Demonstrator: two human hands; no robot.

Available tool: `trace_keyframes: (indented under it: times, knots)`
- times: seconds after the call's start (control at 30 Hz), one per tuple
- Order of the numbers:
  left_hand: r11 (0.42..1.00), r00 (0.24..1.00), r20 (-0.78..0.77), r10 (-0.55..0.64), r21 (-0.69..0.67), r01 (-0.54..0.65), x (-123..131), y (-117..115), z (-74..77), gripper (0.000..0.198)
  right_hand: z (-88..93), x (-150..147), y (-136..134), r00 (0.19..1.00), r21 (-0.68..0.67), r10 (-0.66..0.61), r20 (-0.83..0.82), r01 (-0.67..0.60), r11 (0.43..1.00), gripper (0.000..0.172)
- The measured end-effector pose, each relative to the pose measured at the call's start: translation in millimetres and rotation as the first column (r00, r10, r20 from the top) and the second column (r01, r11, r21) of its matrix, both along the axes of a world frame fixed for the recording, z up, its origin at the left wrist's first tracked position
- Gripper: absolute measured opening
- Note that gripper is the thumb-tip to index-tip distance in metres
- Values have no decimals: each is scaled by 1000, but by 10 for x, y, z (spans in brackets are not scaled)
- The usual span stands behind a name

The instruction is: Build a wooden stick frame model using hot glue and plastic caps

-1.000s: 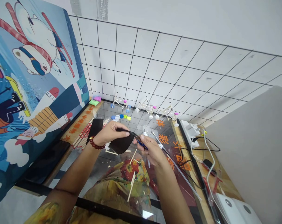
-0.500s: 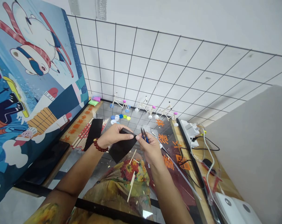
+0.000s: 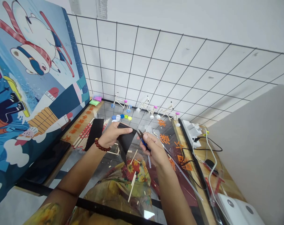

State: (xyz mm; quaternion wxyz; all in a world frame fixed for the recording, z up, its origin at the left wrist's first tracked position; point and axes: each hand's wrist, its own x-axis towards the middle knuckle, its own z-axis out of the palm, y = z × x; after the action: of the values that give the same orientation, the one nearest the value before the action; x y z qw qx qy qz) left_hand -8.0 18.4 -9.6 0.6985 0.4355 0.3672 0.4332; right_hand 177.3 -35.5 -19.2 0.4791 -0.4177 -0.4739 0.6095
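My left hand [image 3: 112, 135] grips a black sheet [image 3: 127, 140] between thumb and fingers near its upper edge. The sheet is bent, and one corner hangs down over the glass tabletop. In my right hand [image 3: 154, 147] is a pair of small blue-handled scissors [image 3: 144, 140], blades pointing up and left. The blade tips are close to the sheet's right corner; whether they touch it I cannot tell. Behind the sheet, part of a small stick frame [image 3: 114, 150] shows. Several short wooden sticks [image 3: 132, 187] lie nearer to me on the glass.
At the left lie a second black sheet [image 3: 95, 132], red-wrapped chopsticks [image 3: 79, 142] and a dark phone [image 3: 49, 161]. Stick models [image 3: 146, 107] with coloured caps stand along the back, with loose bottle caps [image 3: 122, 116] before them. A power strip [image 3: 191, 132] with cables sits on the right.
The black sheet has turned and now hangs more steeply, uncovering the stick frame behind it. My right hand has moved slightly right, away from the left, and the scissors now tilt toward the sheet.
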Motion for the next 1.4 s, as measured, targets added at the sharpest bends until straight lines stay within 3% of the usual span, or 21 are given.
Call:
trace_keyframes:
  times: [1.03,1.23,1.4]
  knots:
    - [998,1000,28,13,58,-14,-33,2,11,24,-12,30,-9,995,35,24,99,-27,999,39]
    - [988,997,-64,49,148,-39,-15,-8,32,25,-12,36,-7,995,28,25,100,-28,999,39]
    - [965,978,-202,49,261,6,-22,-21,44,21,-10,48,1,996,24,12,91,-14,1000,39]
